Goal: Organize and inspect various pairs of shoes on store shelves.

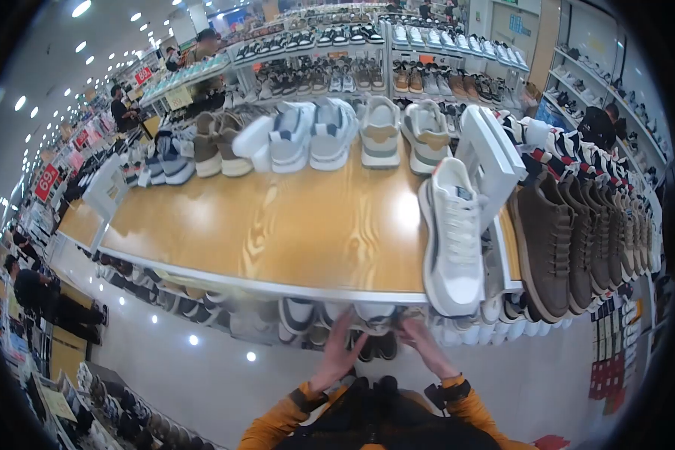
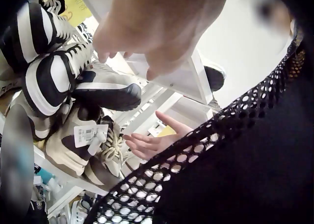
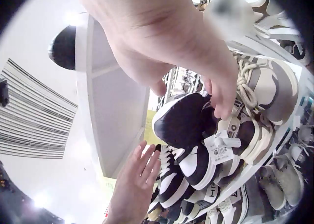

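Below the upper shelf's front edge, my left hand (image 1: pixel 339 354) and right hand (image 1: pixel 426 346) are held apart with shoes between them. A sneaker with a dark sole (image 3: pixel 180 122) lies tilted on other shoes on the lower shelf. In the right wrist view my right hand (image 3: pixel 167 42) hangs over it, fingertips overlapping its edge. The left wrist view shows my right hand (image 2: pixel 157 141) with extended fingers, beside a beige sneaker (image 2: pixel 68 153) with a white price tag (image 2: pixel 88 135). My left hand (image 2: pixel 152 33) is above the tilted shoe, its fingers straight in the right wrist view.
A white sneaker (image 1: pixel 454 240) stands at the right end of the wooden shelf (image 1: pixel 277 225). Pairs of sneakers (image 1: pixel 311 135) line its back edge. Brown shoes (image 1: pixel 544 244) stand beyond the white end panel (image 1: pixel 491 161). Another person (image 1: pixel 45 296) is at the left.
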Demonstrator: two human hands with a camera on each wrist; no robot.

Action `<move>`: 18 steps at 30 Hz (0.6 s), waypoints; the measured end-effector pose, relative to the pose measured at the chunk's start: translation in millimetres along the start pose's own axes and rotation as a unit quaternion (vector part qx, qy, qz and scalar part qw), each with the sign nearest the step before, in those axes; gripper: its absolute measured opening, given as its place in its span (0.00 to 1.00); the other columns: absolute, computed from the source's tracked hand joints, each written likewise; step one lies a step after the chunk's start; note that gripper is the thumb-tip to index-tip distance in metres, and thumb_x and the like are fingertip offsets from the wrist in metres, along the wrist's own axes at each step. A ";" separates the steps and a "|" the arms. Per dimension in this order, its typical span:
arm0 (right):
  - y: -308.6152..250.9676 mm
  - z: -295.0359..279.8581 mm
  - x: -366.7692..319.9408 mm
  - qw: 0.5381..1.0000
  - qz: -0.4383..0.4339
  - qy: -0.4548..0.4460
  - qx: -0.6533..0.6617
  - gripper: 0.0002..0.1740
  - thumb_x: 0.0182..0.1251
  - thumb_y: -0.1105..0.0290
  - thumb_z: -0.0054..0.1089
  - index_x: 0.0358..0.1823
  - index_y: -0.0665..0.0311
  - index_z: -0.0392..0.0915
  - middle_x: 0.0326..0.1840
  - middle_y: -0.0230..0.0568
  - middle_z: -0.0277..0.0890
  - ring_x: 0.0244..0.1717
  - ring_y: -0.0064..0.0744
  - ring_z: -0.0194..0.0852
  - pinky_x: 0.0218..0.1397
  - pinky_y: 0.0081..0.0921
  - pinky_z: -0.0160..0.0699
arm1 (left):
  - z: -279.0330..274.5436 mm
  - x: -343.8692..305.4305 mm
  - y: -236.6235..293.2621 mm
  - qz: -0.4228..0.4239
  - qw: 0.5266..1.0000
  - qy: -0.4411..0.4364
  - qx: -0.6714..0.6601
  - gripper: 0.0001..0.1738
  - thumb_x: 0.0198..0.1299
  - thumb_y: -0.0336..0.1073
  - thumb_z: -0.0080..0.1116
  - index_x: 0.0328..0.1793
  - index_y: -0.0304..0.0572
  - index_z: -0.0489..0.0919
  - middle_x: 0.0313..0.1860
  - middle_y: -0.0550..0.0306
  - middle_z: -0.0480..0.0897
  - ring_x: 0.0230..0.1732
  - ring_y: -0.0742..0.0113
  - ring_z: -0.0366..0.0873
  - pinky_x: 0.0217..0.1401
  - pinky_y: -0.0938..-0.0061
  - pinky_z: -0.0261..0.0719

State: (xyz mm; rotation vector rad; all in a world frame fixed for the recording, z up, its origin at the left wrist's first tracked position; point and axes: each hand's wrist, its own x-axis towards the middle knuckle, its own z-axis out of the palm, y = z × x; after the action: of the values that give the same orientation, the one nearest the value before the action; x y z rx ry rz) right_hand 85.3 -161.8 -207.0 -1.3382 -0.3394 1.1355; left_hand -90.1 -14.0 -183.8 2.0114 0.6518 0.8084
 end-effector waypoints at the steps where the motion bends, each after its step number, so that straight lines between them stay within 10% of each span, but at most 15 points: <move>1: 3.7 4.2 12.3 0.999 0.019 0.013 0.031 0.25 0.73 0.54 0.55 0.62 0.63 0.64 0.57 0.38 0.70 0.59 0.28 0.72 0.63 0.28 0.72 | 0.9 4.0 -17.4 0.011 0.999 -0.025 0.029 0.33 0.62 0.37 0.64 0.69 0.30 0.65 0.68 0.35 0.68 0.70 0.41 0.64 0.71 0.59 0.64; 10: 31.4 31.2 84.7 1.000 0.017 0.014 0.015 0.26 0.76 0.57 0.48 0.70 0.60 0.60 0.57 0.35 0.71 0.49 0.27 0.71 0.48 0.22 0.74 | 22.1 22.2 -87.4 -0.042 0.980 -0.172 -0.087 0.45 0.64 0.51 0.60 0.75 0.30 0.52 0.69 0.28 0.62 0.71 0.34 0.58 0.72 0.54 0.59; 18: 19.3 58.3 74.6 0.996 0.012 0.071 0.048 0.28 0.75 0.57 0.50 0.70 0.63 0.61 0.64 0.38 0.69 0.61 0.31 0.69 0.59 0.32 0.71 | -2.9 40.5 -82.7 -0.078 0.958 -0.238 -0.141 0.47 0.60 0.54 0.64 0.74 0.30 0.55 0.68 0.30 0.66 0.71 0.40 0.63 0.71 0.58 0.62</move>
State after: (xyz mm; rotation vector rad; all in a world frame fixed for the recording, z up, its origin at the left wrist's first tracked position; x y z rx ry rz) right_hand 67.0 -71.9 -237.2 -1.3335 -0.1643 1.0571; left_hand -77.7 57.1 -241.0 1.7730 0.3820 0.2814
